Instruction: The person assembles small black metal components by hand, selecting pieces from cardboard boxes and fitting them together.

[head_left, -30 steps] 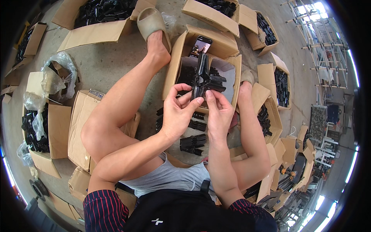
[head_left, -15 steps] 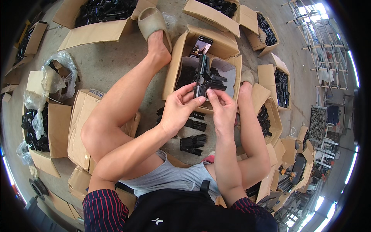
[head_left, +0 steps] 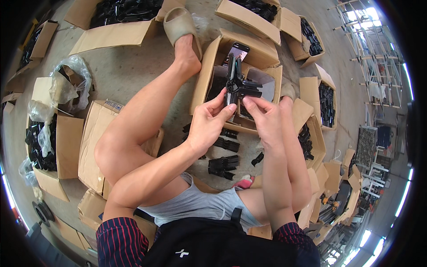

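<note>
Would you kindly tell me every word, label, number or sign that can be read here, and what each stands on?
No words or numbers are legible.
Phone screen: any text is too small to read.
Cardboard box beside the left knee: small printed marks, too small to make out.
Black garment: a white emblem, no readable word.

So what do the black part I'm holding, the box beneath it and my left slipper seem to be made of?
Black part: probably hard plastic, glossy, from its bright highlights; painted metal is possible. Box: cardboard, matte, by its plain tan folded flaps. Left slipper: likely foam or rubber, matte, by its thick moulded shape.
</note>
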The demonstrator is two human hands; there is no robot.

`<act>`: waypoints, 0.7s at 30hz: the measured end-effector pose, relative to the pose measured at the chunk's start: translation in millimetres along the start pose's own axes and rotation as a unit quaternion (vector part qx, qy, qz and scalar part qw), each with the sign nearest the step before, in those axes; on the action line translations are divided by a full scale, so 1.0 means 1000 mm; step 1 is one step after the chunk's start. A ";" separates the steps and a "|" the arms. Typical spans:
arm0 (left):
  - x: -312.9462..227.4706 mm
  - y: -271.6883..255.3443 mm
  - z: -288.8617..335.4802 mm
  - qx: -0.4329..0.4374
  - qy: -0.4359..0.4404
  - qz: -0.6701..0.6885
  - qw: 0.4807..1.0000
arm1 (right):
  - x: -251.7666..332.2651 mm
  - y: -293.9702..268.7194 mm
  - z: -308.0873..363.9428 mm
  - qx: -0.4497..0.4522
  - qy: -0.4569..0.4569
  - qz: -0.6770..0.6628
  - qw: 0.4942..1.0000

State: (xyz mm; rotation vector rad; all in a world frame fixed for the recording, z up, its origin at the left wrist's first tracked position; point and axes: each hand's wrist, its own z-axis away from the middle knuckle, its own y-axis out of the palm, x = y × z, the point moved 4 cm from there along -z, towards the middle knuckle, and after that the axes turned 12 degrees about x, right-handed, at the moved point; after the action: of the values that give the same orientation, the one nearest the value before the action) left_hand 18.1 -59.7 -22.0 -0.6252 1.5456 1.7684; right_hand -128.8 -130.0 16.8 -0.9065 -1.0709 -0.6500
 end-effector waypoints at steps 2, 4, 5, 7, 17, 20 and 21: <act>-0.002 -0.002 -0.001 0.005 -0.009 -0.001 1.000 | -0.005 -0.005 -0.005 0.008 0.009 0.000 1.000; -0.005 -0.001 -0.001 0.015 -0.029 0.012 0.999 | -0.007 -0.005 -0.010 -0.021 0.015 -0.008 1.000; -0.006 0.000 0.000 0.020 -0.043 0.024 0.999 | -0.007 -0.003 -0.011 -0.035 0.018 -0.013 0.999; -0.005 -0.001 0.000 0.025 -0.058 0.050 0.997 | -0.013 0.003 -0.010 -0.043 0.058 -0.052 0.996; 0.007 0.005 0.007 0.049 -0.099 0.111 0.988 | 0.001 0.002 -0.005 -0.053 -0.065 -0.175 0.981; 0.008 0.009 0.008 0.065 -0.111 0.131 0.983 | -0.001 -0.007 -0.003 -0.046 -0.110 -0.090 0.989; 0.008 0.011 0.008 0.069 -0.114 0.137 0.982 | -0.001 -0.009 -0.002 -0.034 -0.118 -0.086 0.989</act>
State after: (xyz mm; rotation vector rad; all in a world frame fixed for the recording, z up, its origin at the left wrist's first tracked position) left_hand 5.5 -50.6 -19.9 -0.1395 1.6325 1.8375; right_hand -135.8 -136.8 18.2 -0.9730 -1.3567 -0.7383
